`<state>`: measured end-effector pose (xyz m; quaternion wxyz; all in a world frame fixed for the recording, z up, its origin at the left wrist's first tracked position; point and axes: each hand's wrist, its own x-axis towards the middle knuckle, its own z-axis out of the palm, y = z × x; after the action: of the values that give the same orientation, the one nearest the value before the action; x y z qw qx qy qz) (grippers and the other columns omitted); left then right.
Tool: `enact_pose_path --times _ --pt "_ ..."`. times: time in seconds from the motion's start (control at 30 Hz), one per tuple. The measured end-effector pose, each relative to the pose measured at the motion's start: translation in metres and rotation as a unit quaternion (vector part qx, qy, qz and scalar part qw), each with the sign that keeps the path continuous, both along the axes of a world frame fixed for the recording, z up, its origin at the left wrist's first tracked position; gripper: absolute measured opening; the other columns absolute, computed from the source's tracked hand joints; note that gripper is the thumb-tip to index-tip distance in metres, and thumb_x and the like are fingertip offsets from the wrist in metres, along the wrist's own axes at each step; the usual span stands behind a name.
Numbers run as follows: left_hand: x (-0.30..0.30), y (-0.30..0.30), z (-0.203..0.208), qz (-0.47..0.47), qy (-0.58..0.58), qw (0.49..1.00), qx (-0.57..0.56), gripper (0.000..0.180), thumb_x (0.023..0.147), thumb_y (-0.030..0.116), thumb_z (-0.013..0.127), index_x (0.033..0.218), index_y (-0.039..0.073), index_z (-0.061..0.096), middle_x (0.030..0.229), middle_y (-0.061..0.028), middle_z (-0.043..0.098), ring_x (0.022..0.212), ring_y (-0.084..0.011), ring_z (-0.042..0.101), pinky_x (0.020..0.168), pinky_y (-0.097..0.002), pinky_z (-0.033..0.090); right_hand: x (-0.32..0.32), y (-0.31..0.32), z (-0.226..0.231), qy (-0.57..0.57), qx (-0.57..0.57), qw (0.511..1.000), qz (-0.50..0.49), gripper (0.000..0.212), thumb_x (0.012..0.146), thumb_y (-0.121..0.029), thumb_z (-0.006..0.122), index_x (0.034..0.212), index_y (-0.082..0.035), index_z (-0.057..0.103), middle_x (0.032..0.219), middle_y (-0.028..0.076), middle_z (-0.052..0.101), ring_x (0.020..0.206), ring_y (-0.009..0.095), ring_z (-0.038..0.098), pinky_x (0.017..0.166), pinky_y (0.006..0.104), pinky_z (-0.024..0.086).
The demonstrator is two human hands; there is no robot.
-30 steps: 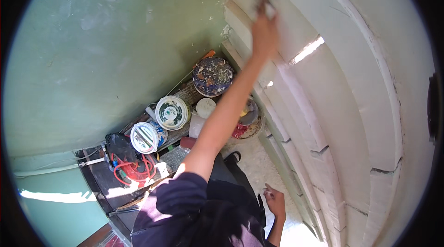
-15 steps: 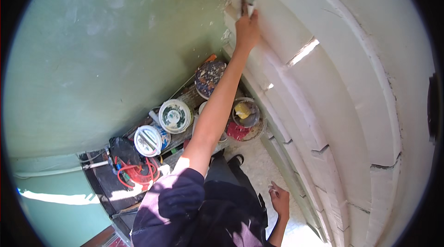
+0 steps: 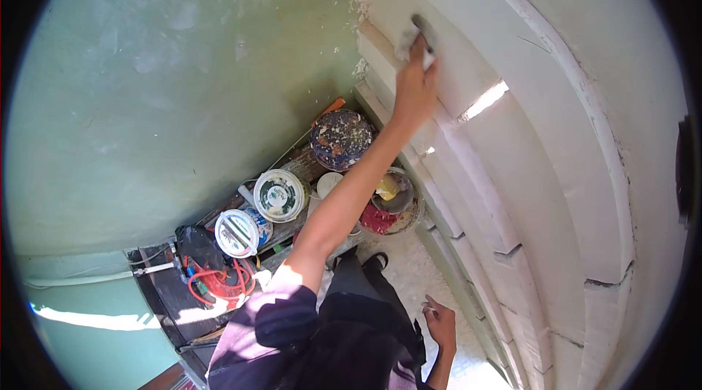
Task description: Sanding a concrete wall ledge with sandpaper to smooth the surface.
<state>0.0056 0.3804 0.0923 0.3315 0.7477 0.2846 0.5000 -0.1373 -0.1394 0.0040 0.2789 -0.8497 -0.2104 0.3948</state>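
My left hand is raised against the pale ribbed surface at the upper right. It grips a trowel-like hand tool with a dark curved end and a pale, blurred flat part, lying close to the surface. Motion smears its exact shape. My right hand hangs low beside my body at the lower right, fingers curled. Something small and whitish shows between those fingers, too small to name.
Along the green wall, a plank holds a paint-crusted bucket, two white-lidded tubs and a red hose. A bowl with a yellow lump and a red cloth stands by the corner. A bright gap cuts the ribbed surface.
My left hand has moved with the tool to the right and down along the pale surface, away from the corner. My right hand has stayed nearly still.
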Motion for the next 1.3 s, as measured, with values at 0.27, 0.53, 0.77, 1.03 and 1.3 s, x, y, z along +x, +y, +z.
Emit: enact_pose_path --times 0.27,0.53,0.77,1.03,1.3 --pt "-0.020 0.038 0.055 -0.041 0.132 0.971 -0.193 0.054 0.103 0.013 0.053 0.152 -0.002 0.037 0.108 -0.0342 0.068 0.105 -0.0447 0.069 0.086 -0.0471 0.055 0.003 0.020 0.018 0.026 -0.016 1.000 0.004 0.041 0.093 -0.015 0.059 0.132 -0.006 0.067 0.108 0.021 0.075 0.096 0.030 0.075 0.088 0.0363 0.056" --pt "-0.014 0.062 0.041 -0.018 0.043 0.997 -0.060 0.063 0.102 0.017 0.054 0.154 -0.007 0.027 0.154 -0.0357 0.034 0.142 -0.0494 0.036 0.114 -0.0482 0.039 0.004 0.021 0.013 -0.008 0.022 1.000 0.012 0.043 0.090 -0.017 0.061 0.131 -0.006 0.068 0.104 0.017 0.077 0.085 0.023 0.074 0.082 0.0335 0.057" --pt "-0.010 -0.020 0.045 -0.089 -0.069 0.992 -0.058 0.065 0.105 0.026 0.049 0.159 -0.001 0.023 0.158 -0.0301 0.034 0.141 -0.0420 0.044 0.110 -0.0448 0.042 -0.004 0.000 0.015 0.022 -0.027 0.999 -0.013 0.040 0.093 -0.014 0.061 0.132 -0.005 0.067 0.110 0.020 0.075 0.094 0.030 0.075 0.086 0.0352 0.057" --pt "-0.016 0.009 0.071 -0.098 0.013 0.980 -0.173 0.056 0.106 0.020 0.047 0.153 -0.007 0.032 0.119 -0.0361 0.062 0.078 -0.0434 0.065 0.078 -0.0495 0.049 0.002 0.007 0.020 0.006 -0.013 0.999 -0.052 0.041 0.093 -0.016 0.063 0.133 -0.006 0.067 0.106 0.018 0.077 0.092 0.021 0.074 0.086 0.0337 0.056" --pt "-0.008 -0.018 0.093 -0.096 -0.066 0.987 -0.107 0.055 0.103 0.012 0.049 0.153 -0.004 0.033 0.132 -0.0338 0.058 0.115 -0.0523 0.059 0.095 -0.0514 0.047 -0.001 -0.004 0.015 0.003 -0.032 0.999 0.013 0.040 0.094 -0.018 0.062 0.132 -0.005 0.068 0.107 0.019 0.076 0.091 0.026 0.075 0.086 0.0359 0.058"
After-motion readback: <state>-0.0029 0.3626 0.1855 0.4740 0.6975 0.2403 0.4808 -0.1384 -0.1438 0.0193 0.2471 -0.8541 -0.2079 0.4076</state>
